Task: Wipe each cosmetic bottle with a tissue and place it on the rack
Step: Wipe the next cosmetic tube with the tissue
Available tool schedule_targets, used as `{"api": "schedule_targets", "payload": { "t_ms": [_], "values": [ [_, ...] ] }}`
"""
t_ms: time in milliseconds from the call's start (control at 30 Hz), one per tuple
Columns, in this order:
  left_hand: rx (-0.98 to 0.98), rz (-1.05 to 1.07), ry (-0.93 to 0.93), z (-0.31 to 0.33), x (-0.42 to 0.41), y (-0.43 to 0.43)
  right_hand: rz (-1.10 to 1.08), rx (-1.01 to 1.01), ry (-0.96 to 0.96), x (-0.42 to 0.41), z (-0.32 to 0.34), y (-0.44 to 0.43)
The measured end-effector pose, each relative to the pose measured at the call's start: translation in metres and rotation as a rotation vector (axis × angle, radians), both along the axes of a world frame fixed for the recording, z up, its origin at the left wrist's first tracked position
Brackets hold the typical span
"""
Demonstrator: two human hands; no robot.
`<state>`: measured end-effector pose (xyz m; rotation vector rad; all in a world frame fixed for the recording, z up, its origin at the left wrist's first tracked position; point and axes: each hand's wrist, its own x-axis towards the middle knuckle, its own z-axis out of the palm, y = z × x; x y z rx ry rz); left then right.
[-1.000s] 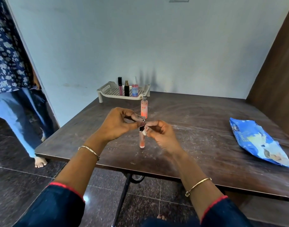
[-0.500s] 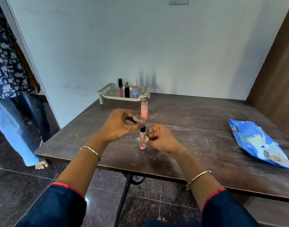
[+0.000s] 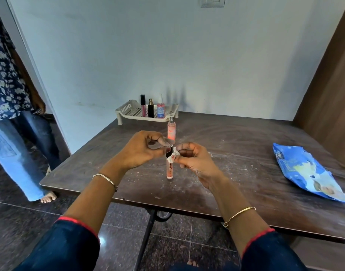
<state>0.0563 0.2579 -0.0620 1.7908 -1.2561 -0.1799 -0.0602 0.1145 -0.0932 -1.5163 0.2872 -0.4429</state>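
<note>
- We see the left hand [image 3: 140, 151] raised over the near middle of the table [image 3: 236, 173], wrist bent, thumb and fingers pinched shut on the black cap of a slim pink lip-gloss tube [image 3: 169, 169].
- The tube stands upright, its base at or just above the tabletop; we cannot tell whether it touches.
- The right hand [image 3: 195, 161] comes in from the right, fingers curled closed around a small crumpled white tissue [image 3: 172, 155], which it presses against the tube just below the cap.
- Both forearms reach forward from dark blue sleeves with red edging; each wrist carries one thin bangle.
- We count five cosmetic items in all: the tube in hand, one tall pink spray bottle [image 3: 171, 132] standing on the table just behind the hands, and three on the rack.
- The one cream rack [image 3: 126, 110] sits at the far left of the table against the wall, holding a pink gloss with a black cap [image 3: 143, 106], a small black bottle [image 3: 150, 109] and a clear pump bottle with a blue label [image 3: 160, 107], upright in a row.
- One blue tissue pack [image 3: 308, 173] lies flat at the right edge of the table, well apart from the hands.
- One other person [image 3: 9, 106] stands at the far left, barefoot on the dark floor.
</note>
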Motion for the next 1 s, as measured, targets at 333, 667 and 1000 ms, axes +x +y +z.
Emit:
{"api": "schedule_targets", "payload": {
  "t_ms": [333,667,1000],
  "values": [
    [-0.081,0.128,-0.025,-0.006,-0.009,-0.009,-0.064,-0.410,0.303,0.004,-0.036,0.001],
    [-0.170,0.043,0.178,-0.011,-0.005,-0.006,-0.126,0.275,-0.086,0.005,-0.001,-0.003],
    [-0.249,0.038,0.240,-0.017,0.002,0.003,-0.069,0.095,-0.070,0.017,-0.015,0.015]
  ]
}}
